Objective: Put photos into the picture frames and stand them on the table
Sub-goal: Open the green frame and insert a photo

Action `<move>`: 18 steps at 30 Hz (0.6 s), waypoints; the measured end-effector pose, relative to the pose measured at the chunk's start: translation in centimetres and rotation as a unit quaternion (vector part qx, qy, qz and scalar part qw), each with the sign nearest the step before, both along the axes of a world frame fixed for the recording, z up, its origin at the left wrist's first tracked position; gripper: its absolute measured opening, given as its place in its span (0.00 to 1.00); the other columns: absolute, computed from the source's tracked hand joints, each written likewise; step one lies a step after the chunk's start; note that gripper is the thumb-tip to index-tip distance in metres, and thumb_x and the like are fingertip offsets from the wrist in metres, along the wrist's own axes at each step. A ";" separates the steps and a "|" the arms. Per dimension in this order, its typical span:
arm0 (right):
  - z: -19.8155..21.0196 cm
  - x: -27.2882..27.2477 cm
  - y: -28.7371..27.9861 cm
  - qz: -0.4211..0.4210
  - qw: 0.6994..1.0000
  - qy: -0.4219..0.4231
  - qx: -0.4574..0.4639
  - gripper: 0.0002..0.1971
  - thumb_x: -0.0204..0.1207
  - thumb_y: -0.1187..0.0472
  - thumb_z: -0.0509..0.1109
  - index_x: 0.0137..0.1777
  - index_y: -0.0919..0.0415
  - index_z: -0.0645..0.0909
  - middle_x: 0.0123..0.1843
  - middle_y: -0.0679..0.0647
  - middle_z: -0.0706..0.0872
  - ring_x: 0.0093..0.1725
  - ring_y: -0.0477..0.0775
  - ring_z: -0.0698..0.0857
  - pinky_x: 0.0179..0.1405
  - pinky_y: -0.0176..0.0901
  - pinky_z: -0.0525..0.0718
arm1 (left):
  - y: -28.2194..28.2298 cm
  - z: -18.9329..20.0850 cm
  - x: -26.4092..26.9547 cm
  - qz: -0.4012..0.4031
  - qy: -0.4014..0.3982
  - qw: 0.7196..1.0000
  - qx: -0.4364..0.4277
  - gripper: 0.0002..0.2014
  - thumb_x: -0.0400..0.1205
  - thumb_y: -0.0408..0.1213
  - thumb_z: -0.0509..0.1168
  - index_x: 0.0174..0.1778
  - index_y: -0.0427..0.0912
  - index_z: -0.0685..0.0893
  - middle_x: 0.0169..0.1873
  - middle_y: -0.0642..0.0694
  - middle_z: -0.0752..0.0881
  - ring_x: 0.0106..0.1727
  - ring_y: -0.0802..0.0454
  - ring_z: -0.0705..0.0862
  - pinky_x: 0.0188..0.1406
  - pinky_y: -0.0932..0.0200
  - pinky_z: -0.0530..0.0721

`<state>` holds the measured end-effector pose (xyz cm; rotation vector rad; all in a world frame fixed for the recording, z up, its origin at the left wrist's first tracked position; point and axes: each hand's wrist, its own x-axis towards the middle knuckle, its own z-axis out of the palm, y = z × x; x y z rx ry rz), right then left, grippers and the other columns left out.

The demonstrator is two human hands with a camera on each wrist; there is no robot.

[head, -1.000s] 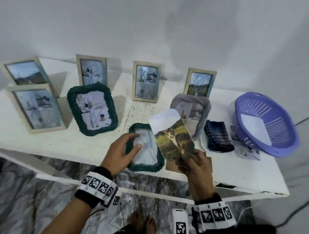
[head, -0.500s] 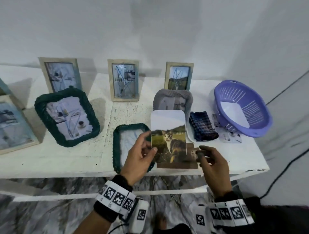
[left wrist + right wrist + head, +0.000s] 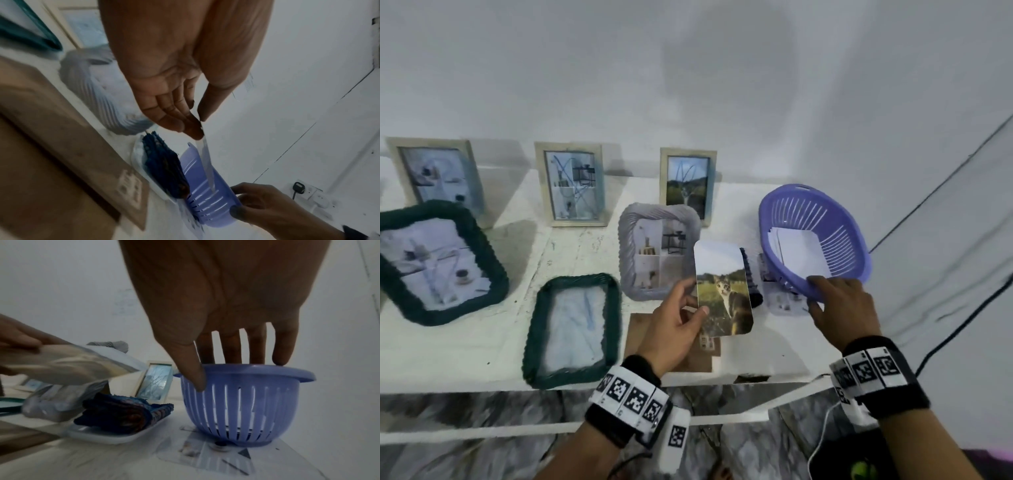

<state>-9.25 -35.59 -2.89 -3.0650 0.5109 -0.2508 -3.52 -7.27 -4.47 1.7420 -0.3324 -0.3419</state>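
My left hand pinches a cat photo by its left edge and holds it upright above the table; the left wrist view shows the cat photo edge-on below my left hand. My right hand grips the near rim of the purple basket, fingers inside and thumb on the slotted wall, as my right hand on the purple basket shows. A green woven frame lies flat without a photo. Its brown backing board lies under my left hand.
White photo sheets lie in the basket. A grey frame, a large green frame and three pale wooden frames stand behind. A dark cloth sits on a white tray. The table's front edge is close.
My right hand let go of the cat photo and moved right to the basket rim. My left hand left the green frame, took the photo and raised it.
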 end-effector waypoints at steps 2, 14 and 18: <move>-0.2 -0.4 -1.0 0.040 0.999 -0.031 -0.015 0.19 0.63 0.62 0.81 0.55 0.61 0.86 0.43 0.60 0.89 0.45 0.70 0.83 0.39 0.57 0.81 | -2.6 -0.5 0.3 0.016 0.007 1.000 0.012 0.22 0.84 0.37 0.67 0.71 0.59 0.72 0.51 0.54 0.87 0.52 0.63 0.86 0.52 0.59 0.86; 1.6 -1.4 -8.0 0.122 0.973 -0.169 0.100 0.20 0.70 0.55 0.78 0.62 0.58 0.86 0.51 0.57 0.91 0.50 0.67 0.86 0.44 0.59 0.85 | -14.2 -1.3 2.6 0.042 -0.017 0.983 0.177 0.19 0.81 0.32 0.67 0.69 0.42 0.80 0.57 0.45 0.88 0.59 0.48 0.86 0.63 0.51 0.83; 1.8 -1.3 -8.4 0.145 0.969 -0.172 0.106 0.20 0.69 0.48 0.74 0.60 0.55 0.87 0.48 0.52 0.91 0.46 0.64 0.86 0.41 0.57 0.85 | -17.5 -1.0 3.2 0.049 -0.027 0.964 0.259 0.20 0.81 0.33 0.68 0.70 0.38 0.81 0.59 0.40 0.87 0.63 0.42 0.84 0.65 0.56 0.78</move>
